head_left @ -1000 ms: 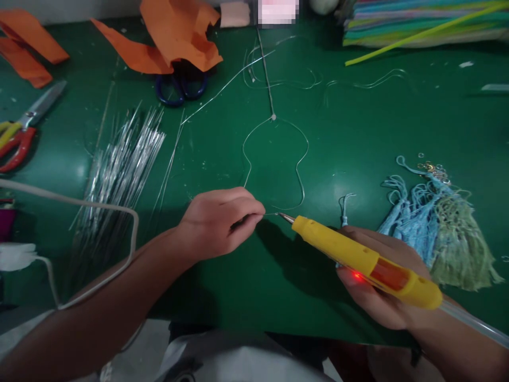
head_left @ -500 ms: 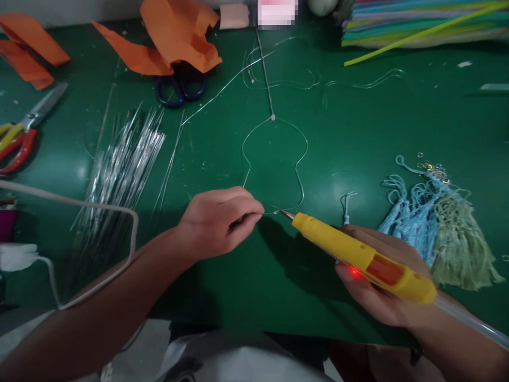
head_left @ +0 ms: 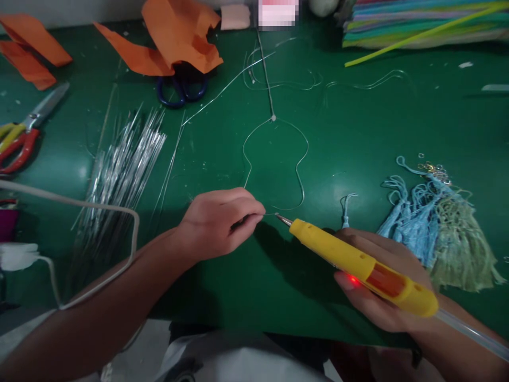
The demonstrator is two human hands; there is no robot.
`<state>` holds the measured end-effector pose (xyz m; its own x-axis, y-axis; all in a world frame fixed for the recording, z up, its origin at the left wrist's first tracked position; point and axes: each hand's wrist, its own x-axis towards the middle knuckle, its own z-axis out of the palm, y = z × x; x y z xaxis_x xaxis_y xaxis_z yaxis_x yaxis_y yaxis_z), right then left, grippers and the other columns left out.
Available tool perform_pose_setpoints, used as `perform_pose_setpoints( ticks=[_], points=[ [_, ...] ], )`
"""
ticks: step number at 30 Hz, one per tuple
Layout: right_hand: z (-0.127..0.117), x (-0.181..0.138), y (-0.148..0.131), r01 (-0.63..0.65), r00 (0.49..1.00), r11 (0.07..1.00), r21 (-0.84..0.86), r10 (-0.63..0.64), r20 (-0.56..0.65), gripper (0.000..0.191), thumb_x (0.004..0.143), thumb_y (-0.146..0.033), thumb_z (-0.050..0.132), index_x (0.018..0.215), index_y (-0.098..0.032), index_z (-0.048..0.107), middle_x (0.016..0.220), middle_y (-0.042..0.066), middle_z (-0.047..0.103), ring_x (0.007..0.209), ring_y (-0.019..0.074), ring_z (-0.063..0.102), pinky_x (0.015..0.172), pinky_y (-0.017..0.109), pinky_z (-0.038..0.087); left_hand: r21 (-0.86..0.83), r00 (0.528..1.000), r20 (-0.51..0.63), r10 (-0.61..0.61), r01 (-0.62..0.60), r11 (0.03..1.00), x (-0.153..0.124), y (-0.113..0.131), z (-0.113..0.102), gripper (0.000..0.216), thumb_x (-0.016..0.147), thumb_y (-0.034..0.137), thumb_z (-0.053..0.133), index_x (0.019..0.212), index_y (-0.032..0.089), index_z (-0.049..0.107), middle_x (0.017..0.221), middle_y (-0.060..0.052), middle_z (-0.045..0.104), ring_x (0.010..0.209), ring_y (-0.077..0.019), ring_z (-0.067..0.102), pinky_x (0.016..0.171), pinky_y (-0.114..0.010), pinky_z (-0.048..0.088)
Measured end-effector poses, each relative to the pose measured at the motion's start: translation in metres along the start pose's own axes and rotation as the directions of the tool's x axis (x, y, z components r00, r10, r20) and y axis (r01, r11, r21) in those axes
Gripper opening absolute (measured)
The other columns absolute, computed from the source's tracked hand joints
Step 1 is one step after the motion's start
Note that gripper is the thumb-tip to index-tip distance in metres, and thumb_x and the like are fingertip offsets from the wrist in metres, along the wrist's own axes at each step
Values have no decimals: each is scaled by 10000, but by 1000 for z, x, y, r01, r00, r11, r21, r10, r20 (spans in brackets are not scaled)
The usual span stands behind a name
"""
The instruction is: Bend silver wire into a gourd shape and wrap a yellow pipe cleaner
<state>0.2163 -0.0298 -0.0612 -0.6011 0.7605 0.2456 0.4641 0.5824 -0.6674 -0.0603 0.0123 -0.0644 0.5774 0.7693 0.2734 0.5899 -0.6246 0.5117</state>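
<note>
My left hand (head_left: 222, 223) is closed, thumb and fingertips pinching the lower end of a thin wire (head_left: 305, 151). The wire is bent into a wavy, guitar-like outline, and a whitish blob joins its top to a straight grey stem (head_left: 265, 74). In my right hand (head_left: 377, 286) is a yellow hot glue gun (head_left: 338, 246), its metal nozzle pointing left at the wire end just beyond my left fingertips. A red light glows on the glue gun's underside, and a clear glue stick (head_left: 471, 331) sticks out of its back.
Silver wires (head_left: 123, 164) lie in a bundle on the left, near red-and-yellow scissors (head_left: 29, 127). A white cable (head_left: 99, 206) crosses over my left forearm. Orange paper (head_left: 183, 37) partly covers blue-handled scissors (head_left: 170, 93). Blue tassels (head_left: 413, 228), green tassels (head_left: 457, 244) and pipe cleaners (head_left: 425, 24) are at right.
The glue gun's nozzle has shifted slightly left and down along the wire end, and its body has tilted a little lower. My left hand keeps its pinch almost unmoved.
</note>
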Motion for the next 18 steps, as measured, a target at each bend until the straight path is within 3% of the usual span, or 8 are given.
perform_pose_setpoints(
  ticks=[18],
  points=[
    [4,-2,-1,-49,999,999,-6,49,9,53,888,-216,510,883,-225,457,762,11,524,606,132,487,526,280,400,-20,1000,-19,9,-9,1000,-1,1,0,99,879,131,606,927,183,676,864,9,726,771,-111,692,668,-204,517]
  ],
)
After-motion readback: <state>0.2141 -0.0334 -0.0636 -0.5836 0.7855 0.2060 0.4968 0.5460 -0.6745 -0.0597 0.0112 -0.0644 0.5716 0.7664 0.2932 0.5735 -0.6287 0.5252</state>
